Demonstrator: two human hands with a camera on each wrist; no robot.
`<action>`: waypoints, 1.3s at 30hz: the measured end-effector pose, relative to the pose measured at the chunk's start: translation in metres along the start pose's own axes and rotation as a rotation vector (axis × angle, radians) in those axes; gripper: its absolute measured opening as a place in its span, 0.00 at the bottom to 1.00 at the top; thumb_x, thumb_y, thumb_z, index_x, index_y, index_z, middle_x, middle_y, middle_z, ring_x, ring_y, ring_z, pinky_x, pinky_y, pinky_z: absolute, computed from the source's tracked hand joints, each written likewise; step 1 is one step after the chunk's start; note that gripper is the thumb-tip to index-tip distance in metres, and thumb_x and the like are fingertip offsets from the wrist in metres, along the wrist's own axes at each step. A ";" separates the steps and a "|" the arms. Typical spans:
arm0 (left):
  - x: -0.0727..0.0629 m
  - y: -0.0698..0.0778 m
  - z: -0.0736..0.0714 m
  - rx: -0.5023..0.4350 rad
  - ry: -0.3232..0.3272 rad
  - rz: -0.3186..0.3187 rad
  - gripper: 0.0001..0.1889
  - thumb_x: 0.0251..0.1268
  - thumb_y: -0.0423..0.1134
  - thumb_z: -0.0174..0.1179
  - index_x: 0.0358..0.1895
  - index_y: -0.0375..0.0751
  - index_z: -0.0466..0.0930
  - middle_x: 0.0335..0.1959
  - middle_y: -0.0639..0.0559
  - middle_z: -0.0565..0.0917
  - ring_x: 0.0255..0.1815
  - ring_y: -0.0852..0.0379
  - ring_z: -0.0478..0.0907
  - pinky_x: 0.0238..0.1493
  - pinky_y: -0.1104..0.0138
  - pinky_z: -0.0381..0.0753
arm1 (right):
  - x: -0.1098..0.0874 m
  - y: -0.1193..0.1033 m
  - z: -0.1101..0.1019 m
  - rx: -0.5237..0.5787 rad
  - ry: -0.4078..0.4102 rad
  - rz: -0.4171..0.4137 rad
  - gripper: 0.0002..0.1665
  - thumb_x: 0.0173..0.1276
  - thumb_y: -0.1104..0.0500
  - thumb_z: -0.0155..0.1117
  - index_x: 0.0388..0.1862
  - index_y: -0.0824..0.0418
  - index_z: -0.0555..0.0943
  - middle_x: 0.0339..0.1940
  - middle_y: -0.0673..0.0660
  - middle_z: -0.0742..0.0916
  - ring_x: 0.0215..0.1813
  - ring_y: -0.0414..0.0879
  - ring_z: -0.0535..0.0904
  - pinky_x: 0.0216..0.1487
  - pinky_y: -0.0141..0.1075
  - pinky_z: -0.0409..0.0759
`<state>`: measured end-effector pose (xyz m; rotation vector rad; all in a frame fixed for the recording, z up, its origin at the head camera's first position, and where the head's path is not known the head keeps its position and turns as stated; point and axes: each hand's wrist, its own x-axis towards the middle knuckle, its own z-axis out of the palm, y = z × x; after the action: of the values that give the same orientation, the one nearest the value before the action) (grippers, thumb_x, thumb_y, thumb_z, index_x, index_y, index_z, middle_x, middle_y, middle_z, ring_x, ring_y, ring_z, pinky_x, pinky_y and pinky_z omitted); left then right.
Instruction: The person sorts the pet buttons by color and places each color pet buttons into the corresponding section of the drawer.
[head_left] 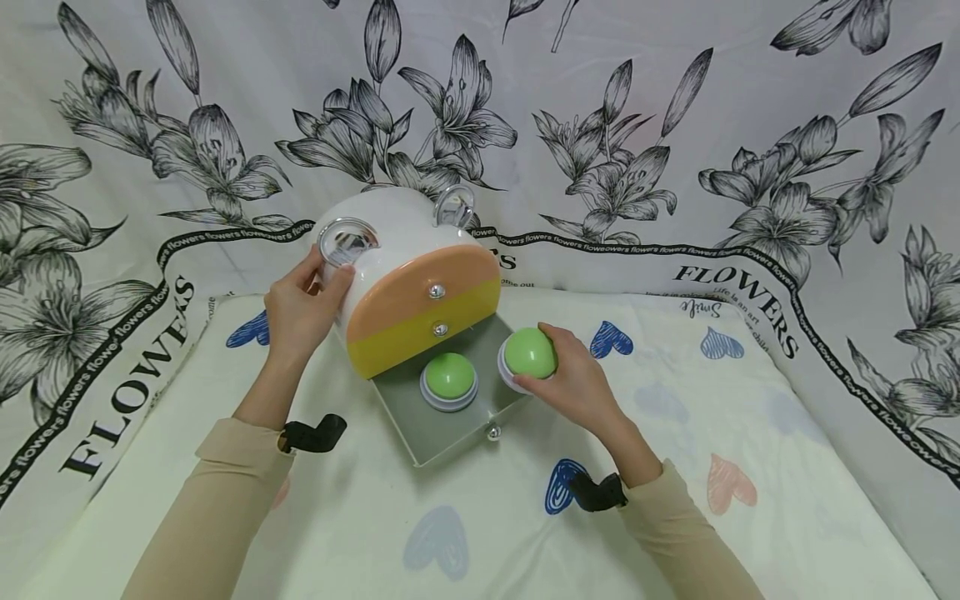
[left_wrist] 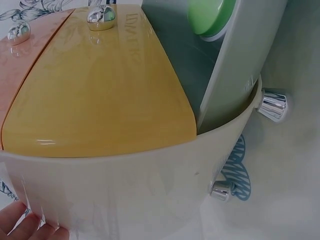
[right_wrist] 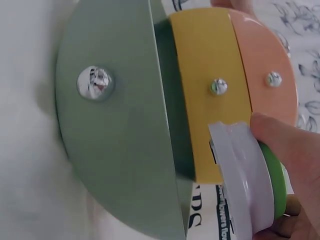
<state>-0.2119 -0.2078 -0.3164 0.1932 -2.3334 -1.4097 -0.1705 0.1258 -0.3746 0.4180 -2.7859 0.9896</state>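
Note:
A small rounded white drawer cabinet [head_left: 401, 221] has clear ear-like rings on top. Its orange drawer [head_left: 397, 296] and yellow drawer [head_left: 397, 343] are closed; the grey-green bottom drawer [right_wrist: 125, 155] is pulled out. My left hand [head_left: 300, 312] rests on the cabinet's left side, its thumb just below one clear ring [head_left: 347, 240]; in the left wrist view only some fingertips [left_wrist: 30, 227] show against the white wall. Above the drawer's right edge, my right hand [head_left: 573, 375] grips a round green-domed piece with a white base [head_left: 530, 353]. A similar green-domed piece [head_left: 449, 377] sits inside the drawer.
Under the cabinet lies a white cloth [head_left: 360, 533] printed with hearts. Behind hangs a flower-printed fabric [head_left: 622, 100] with a black lettered band. A silver knob [head_left: 492, 432] sticks out from the open drawer's front. Short silver feet [left_wrist: 274, 105] show beneath the cabinet.

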 end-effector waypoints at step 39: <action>0.001 -0.002 0.001 -0.012 0.010 0.006 0.30 0.58 0.56 0.57 0.64 0.51 0.69 0.67 0.57 0.66 0.64 0.53 0.68 0.59 0.58 0.72 | 0.019 -0.014 0.044 -0.269 -0.133 -0.108 0.45 0.46 0.42 0.73 0.57 0.66 0.70 0.47 0.60 0.80 0.43 0.50 0.76 0.39 0.41 0.80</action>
<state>-0.2134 -0.2081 -0.3184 0.1886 -2.3148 -1.4165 -0.1865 0.0831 -0.3960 0.6063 -2.9216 0.5724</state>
